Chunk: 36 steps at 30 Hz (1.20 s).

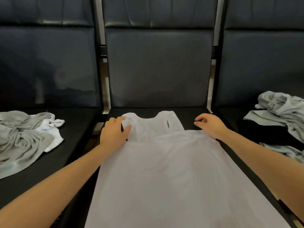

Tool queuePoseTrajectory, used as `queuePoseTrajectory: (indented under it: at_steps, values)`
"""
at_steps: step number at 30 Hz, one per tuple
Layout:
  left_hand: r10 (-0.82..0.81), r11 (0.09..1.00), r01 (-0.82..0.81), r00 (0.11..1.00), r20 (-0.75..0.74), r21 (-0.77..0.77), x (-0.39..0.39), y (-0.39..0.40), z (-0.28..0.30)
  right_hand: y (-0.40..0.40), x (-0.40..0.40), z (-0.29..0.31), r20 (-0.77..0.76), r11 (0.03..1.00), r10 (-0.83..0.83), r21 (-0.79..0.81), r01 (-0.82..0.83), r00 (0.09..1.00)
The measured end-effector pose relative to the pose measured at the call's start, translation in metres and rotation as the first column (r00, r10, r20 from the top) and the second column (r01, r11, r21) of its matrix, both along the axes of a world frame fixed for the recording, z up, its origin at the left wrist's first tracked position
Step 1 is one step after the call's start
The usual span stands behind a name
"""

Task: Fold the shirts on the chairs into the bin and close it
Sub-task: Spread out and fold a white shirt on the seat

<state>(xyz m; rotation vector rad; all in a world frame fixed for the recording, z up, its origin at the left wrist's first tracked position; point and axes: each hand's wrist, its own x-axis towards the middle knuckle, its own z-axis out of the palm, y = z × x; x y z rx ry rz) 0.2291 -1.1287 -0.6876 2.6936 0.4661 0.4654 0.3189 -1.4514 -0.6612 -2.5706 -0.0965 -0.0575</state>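
Observation:
A white sleeveless shirt [164, 170] lies flat on the middle chair seat [189, 112], neck end toward the backrest. My left hand [113, 132] is at its left shoulder strap, with the strap's fabric between my thumb and curled fingers. My right hand [210, 125] hovers by the shirt's right upper corner, over the black seat. Its fingers are loosely curled and hold nothing, while the wrist lies on the shirt's edge. No bin is in view.
A crumpled grey shirt [21, 142] with a white one [54, 129] under it lies on the left seat. Light grey shirts [283, 111] are heaped on a dark garment [266, 132] on the right seat. Dark padded backrests [158, 66] stand behind.

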Motion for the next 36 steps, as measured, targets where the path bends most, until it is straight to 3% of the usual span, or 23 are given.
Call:
queuePoseTrajectory:
  at_steps: [5, 8, 10, 12, 14, 16, 17, 20, 24, 27, 30, 32, 34, 36]
  values:
    - [0.137, 0.975, -0.151, 0.986, -0.095, -0.162, 0.042, -0.002, 0.008, 0.069, 0.026, 0.007, -0.043, 0.996, 0.082, -0.032, -0.083, 0.996]
    - [0.163, 0.981, -0.181, 0.968, -0.191, -0.076, 0.057, -0.004, 0.01, 0.109, 0.038, -0.002, -0.118, 0.985, -0.007, -0.171, -0.013, 0.993]
    - [0.109, 0.99, -0.123, 0.978, -0.176, -0.071, 0.067, -0.008, 0.009, 0.127, 0.041, -0.012, -0.102, 0.982, -0.005, -0.188, -0.015, 0.995]
    - [0.045, 0.977, -0.067, 0.993, -0.114, -0.202, 0.073, -0.012, 0.011, 0.137, 0.044, -0.016, -0.035, 0.993, 0.052, -0.106, -0.055, 0.998]
    - [0.027, 0.918, -0.018, 0.999, 0.017, -0.395, 0.08, -0.008, 0.019, 0.139, 0.046, -0.007, -0.037, 0.985, 0.07, 0.158, -0.063, 0.997]
    - [0.078, 0.812, 0.038, 0.982, 0.174, -0.582, 0.086, -0.003, 0.041, 0.134, 0.048, 0.014, -0.03, 0.877, 0.053, 0.479, -0.032, 0.998]
    - [0.115, 0.751, 0.069, 0.966, 0.233, -0.657, 0.087, -0.001, 0.057, 0.129, 0.049, 0.028, 0.023, 0.826, 0.044, 0.562, -0.049, 0.999]
    - [0.138, 0.621, 0.21, 0.919, 0.369, -0.755, 0.083, 0.002, 0.104, 0.109, 0.044, 0.074, 0.131, 0.737, 0.061, 0.662, -0.133, 0.99]
    - [0.039, 0.659, 0.301, 0.902, 0.431, -0.689, 0.044, -0.009, 0.148, 0.083, 0.008, 0.123, 0.211, 0.69, 0.092, 0.691, -0.215, 0.973]
    - [-0.084, 0.689, 0.365, 0.899, 0.43, -0.627, 0.002, -0.023, 0.158, 0.063, -0.031, 0.134, 0.268, 0.715, 0.128, 0.643, -0.276, 0.955]
    - [-0.287, 0.768, 0.425, 0.897, 0.336, -0.48, -0.047, -0.034, 0.144, 0.042, -0.079, 0.119, 0.293, 0.803, 0.201, 0.497, -0.329, 0.935]
    - [-0.44, 0.795, 0.473, 0.881, 0.174, -0.381, -0.084, -0.038, 0.125, 0.021, -0.113, 0.095, 0.247, 0.85, 0.296, 0.372, -0.372, 0.923]
    - [-0.594, 0.783, 0.539, 0.796, -0.118, -0.309, -0.119, -0.037, 0.103, -0.008, -0.145, 0.065, 0.068, 0.862, 0.475, 0.167, -0.479, 0.877]
    - [-0.644, 0.765, 0.548, 0.647, -0.409, -0.338, -0.147, -0.031, 0.086, -0.033, -0.176, 0.042, -0.223, 0.816, 0.57, 0.049, -0.575, 0.791]
